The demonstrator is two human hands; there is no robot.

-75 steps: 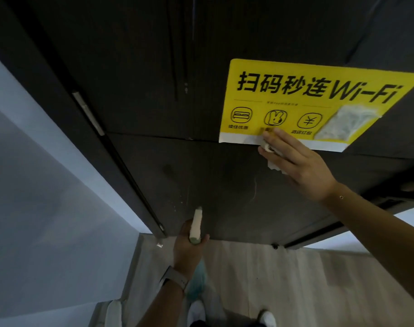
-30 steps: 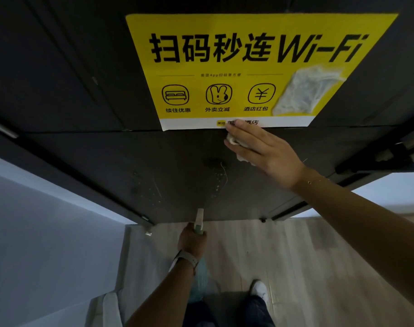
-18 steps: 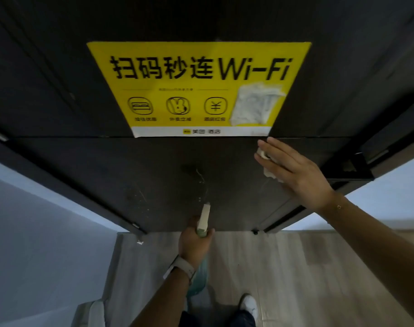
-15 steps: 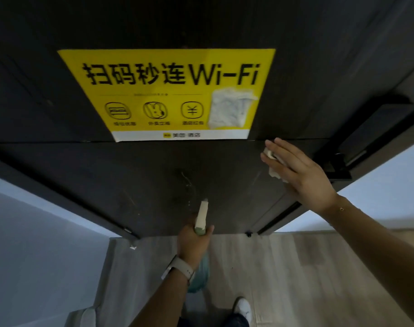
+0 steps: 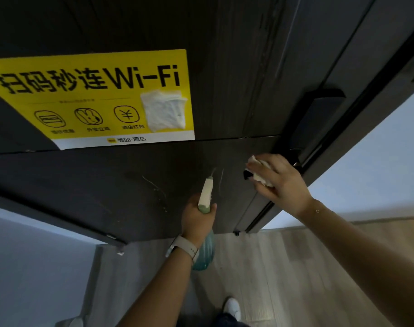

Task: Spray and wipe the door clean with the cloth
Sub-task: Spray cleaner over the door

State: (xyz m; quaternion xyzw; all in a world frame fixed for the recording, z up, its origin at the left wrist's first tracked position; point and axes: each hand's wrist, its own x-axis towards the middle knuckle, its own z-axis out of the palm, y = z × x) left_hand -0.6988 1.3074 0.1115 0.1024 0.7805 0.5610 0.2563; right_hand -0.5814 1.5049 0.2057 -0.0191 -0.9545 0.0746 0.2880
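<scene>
1. While the right hand [image 5: 280,182] presses flat against the dark door [image 5: 224,67], its fingers lie nearly straight over a crumpled white cloth [image 5: 258,172], pinning it to the wood.
2. Most of the cloth lies under the palm and fingers; its edges show at about 10 o'clock from the hand's middle.
3. At 8 o'clock from that hand, well apart, the left hand [image 5: 197,220] grips a spray bottle [image 5: 206,194], fingers curled round its neck, the pale nozzle pointing up at the door.
4. A wristwatch [image 5: 183,247] with a pale strap sits on the left wrist.
5. At 10 o'clock from the cloth, a yellow Wi-Fi sticker [image 5: 95,95] is stuck to the door.
6. At 1 o'clock from the right hand, near it, is a black door handle [image 5: 319,114].
7. Pale wooden floor [image 5: 284,267] and one white shoe [image 5: 232,308] show at 6 o'clock.
</scene>
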